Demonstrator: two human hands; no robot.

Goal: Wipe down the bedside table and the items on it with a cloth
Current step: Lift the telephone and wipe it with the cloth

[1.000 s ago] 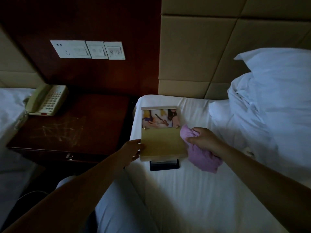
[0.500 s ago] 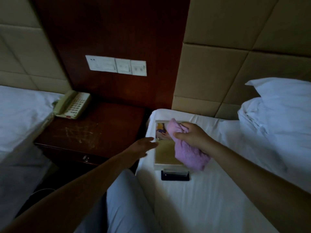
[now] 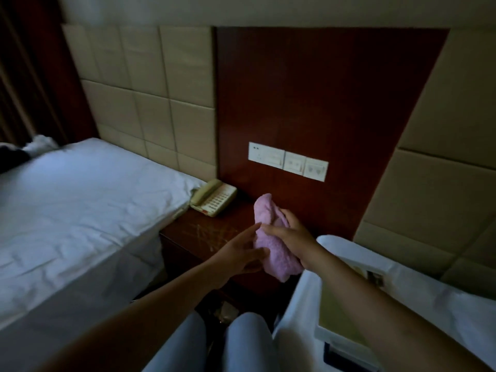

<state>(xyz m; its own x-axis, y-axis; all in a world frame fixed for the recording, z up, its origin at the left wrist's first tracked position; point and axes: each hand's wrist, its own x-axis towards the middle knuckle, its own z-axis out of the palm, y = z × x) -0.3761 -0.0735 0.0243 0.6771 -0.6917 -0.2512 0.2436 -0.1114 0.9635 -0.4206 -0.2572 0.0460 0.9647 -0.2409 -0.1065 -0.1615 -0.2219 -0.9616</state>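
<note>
- Two bare hands meet at the centre of the frame over a dark wooden bench (image 3: 204, 237) between two white beds.
- Right hand (image 3: 292, 234) has its fingers closed around a bunched pink cloth (image 3: 271, 245), held just above the bench near its right side.
- Left hand (image 3: 239, 253) has fingers spread wide, palm against the cloth's left side, gripping nothing.
- A cream phone (image 3: 214, 198) sits at the bench's back left corner, apart from the cloth.
- Pale scratches or smears mark the bench top left of the hands.
- A photo frame (image 3: 346, 312) lies on the bed at lower right, away from the bench.
- Step in hand, judging by the pose: regrouping the cloth before wiping the bench top.
- Next move likely calls for pressing the cloth flat on the wood and sweeping across, working round or lifting the phone.
- Half a second earlier the cloth was on the photo frame on the bed; now both hands have shifted left to the bench, and the camera has turned that way.
</note>
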